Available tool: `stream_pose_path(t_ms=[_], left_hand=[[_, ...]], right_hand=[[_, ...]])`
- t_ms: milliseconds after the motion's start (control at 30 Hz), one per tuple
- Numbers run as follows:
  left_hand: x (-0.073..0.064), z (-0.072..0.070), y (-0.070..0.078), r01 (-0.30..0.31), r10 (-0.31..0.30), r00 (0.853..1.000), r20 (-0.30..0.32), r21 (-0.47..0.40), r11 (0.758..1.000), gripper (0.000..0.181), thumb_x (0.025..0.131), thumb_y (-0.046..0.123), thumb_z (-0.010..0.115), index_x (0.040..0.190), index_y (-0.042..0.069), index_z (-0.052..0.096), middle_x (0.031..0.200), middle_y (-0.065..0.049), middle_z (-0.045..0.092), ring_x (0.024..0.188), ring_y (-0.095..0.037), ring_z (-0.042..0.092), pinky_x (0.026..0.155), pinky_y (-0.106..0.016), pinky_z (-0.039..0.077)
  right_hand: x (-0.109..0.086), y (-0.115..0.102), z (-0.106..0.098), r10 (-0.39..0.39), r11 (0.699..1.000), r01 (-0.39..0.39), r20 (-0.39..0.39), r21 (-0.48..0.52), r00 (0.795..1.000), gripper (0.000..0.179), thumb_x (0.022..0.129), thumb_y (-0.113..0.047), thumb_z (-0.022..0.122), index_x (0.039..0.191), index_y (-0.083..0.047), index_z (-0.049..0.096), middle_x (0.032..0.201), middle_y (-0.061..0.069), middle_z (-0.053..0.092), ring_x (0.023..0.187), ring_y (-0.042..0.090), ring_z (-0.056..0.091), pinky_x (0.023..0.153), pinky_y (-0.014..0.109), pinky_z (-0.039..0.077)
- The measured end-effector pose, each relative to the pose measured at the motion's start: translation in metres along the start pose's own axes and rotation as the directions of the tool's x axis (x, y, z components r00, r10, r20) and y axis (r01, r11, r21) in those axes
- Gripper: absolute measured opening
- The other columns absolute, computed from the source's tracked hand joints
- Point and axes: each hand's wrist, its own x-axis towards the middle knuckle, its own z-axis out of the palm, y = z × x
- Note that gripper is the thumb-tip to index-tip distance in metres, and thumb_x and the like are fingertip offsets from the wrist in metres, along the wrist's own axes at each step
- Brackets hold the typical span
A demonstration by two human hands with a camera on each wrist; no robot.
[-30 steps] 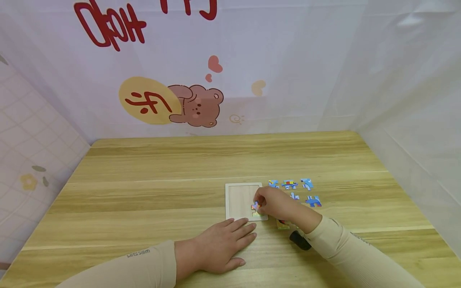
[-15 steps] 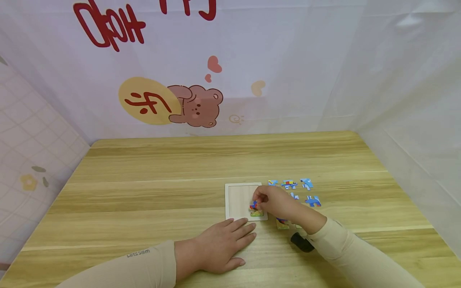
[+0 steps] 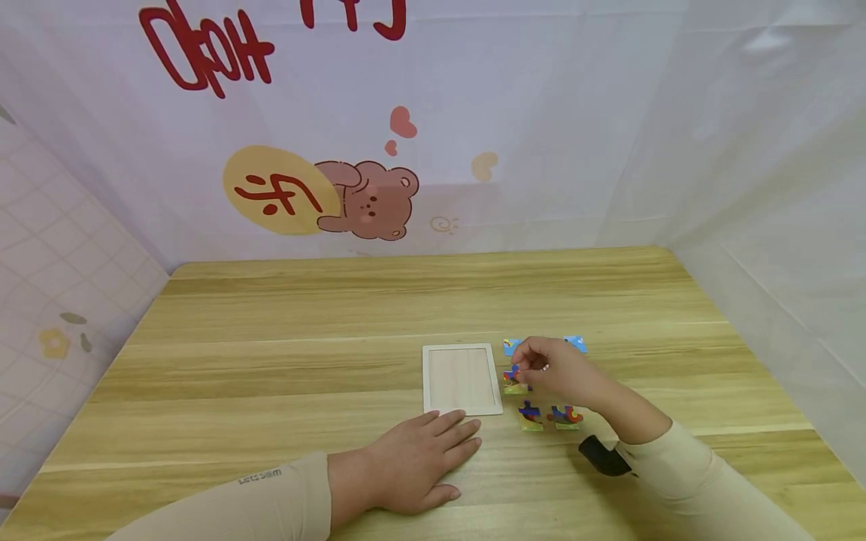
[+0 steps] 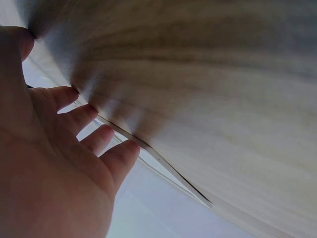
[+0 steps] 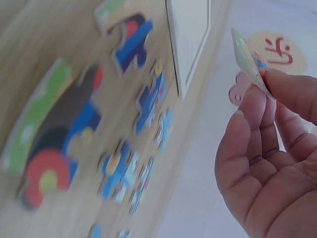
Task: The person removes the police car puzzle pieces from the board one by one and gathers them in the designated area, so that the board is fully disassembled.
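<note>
My right hand (image 3: pixel 558 368) pinches a jigsaw piece (image 5: pixel 243 57) between thumb and fingertips. The piece has a green edge with blue and red print, and stands tilted in the right wrist view. From the head view it is just right of a shallow wooden puzzle frame (image 3: pixel 497 381), whose pale bare base shows. My left hand (image 3: pixel 419 460) rests flat on the table, fingers spread, palm down. Its fingertips (image 4: pixel 130 148) are right at the frame's near edge. Two loose pieces, a green-and-blue piece (image 3: pixel 531 418) and a red-wheeled piece (image 3: pixel 567 418), lie nearer to me than the right hand.
More pieces, such as a blue corner piece (image 3: pixel 576 343) and a sky-blue piece (image 3: pixel 510 347), lie on the wooden table (image 3: pixel 271 323) behind the right hand, which hides others. A black wrist strap part (image 3: pixel 602 456) hangs under the right forearm. A white printed curtain (image 3: pixel 555 113) stands behind.
My right hand has carried the pinched piece from over the frame's near right corner to the right, clear of the frame. It now covers more of the loose pieces. My left hand has stayed put.
</note>
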Motion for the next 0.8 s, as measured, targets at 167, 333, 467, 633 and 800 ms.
stream_pose_path(t_ms=[167,333,467,633,800], left_hand=[[0.0,0.0,0.0,-0.002,0.002,1.0,0.012,-0.015,1.0,0.061,0.1,0.053,0.033,0.149,0.017,0.038,0.155,-0.002,0.034,0.141,-0.021,0.032,0.107,-0.035,0.037],[0.001,0.0,0.0,-0.001,0.002,1.0,0.022,-0.027,1.0,0.061,0.1,0.052,0.032,0.149,0.017,0.037,0.155,-0.002,0.033,0.142,-0.021,0.031,0.108,-0.035,0.036],[0.001,-0.001,0.0,-0.001,0.002,1.0,0.026,-0.032,0.999,0.061,0.1,0.052,0.032,0.15,0.018,0.037,0.156,-0.001,0.032,0.142,-0.021,0.031,0.108,-0.035,0.036],[0.001,-0.001,0.0,0.0,0.002,0.999,0.036,-0.037,0.999,0.061,0.1,0.053,0.031,0.15,0.018,0.036,0.156,-0.001,0.031,0.142,-0.021,0.03,0.108,-0.035,0.035],[0.001,-0.001,0.0,0.002,-0.001,0.999,0.045,-0.038,0.999,0.061,0.101,0.053,0.03,0.151,0.018,0.035,0.156,-0.001,0.03,0.143,-0.021,0.03,0.109,-0.035,0.035]], right_hand=[[-0.009,0.01,-0.012,0.051,0.997,-0.05,-0.019,0.052,0.999,0.009,0.089,-0.001,0.063,0.098,0.0,0.062,0.086,0.005,0.058,0.078,0.019,0.058,0.066,0.023,0.05],[-0.019,0.024,-0.024,0.093,0.992,-0.091,-0.022,0.085,0.995,0.013,0.09,-0.002,0.062,0.102,0.004,0.061,0.088,0.006,0.06,0.081,0.017,0.061,0.071,0.024,0.052],[-0.028,0.037,-0.033,0.125,0.988,-0.123,-0.014,0.098,0.992,0.016,0.091,-0.002,0.062,0.104,0.006,0.06,0.09,0.007,0.061,0.082,0.013,0.061,0.073,0.025,0.052],[-0.041,0.051,-0.043,0.154,0.984,-0.154,-0.001,0.092,0.988,0.017,0.092,-0.005,0.062,0.106,0.006,0.06,0.091,0.008,0.062,0.083,0.012,0.06,0.074,0.026,0.051],[-0.051,0.063,-0.049,0.163,0.981,-0.166,0.033,0.098,0.986,0.021,0.092,-0.006,0.061,0.108,0.007,0.059,0.093,0.008,0.062,0.084,0.01,0.059,0.075,0.024,0.05]])
